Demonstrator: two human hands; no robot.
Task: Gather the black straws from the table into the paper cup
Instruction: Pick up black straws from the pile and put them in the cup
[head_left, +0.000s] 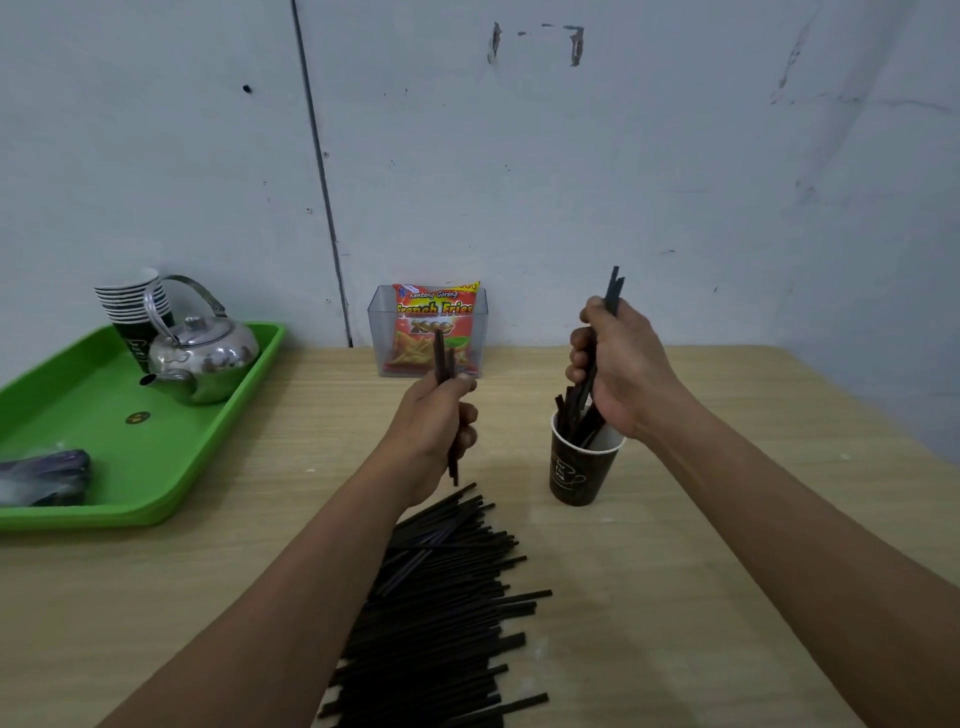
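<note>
**Two fistfuls in the air, one cup waiting**

Starting at the left: one green tray (93, 395) sits at the table's edge, keeping the spare kit out of the work area. On it are one steel kettle (200, 356), one nested stack of paper cups (132, 301) behind it, rims too tight to count surely, and one dark wrapped bundle (44, 475) at the near corner. Against the wall, one clear box (480, 332) holds one French fries packet (428, 322), upright.

Now the action. The left hand (436, 421) is curled round a small clutch of straws (441, 353), two or three by the look of it. It holds them upright above the far end of the pile, likely so they go in end-first. Below, the pile of black straws (441, 597) lies on the table (727, 519), fanned roughly parallel. That's dozens, far too many to count, and most of the job left, I'd judge.

Over to the right, one paper cup (582, 467) stands upright just beside the pile, close for short trips. A handful of straws (574, 421) already leans inside it. The right hand (618, 369) is fisted round its own bunch (614, 288), with two or three tips showing above the knuckles and the lower ends at the cup's mouth. The angle is steep, so I'd say they're meant to slide in without tipping the cup.
</note>
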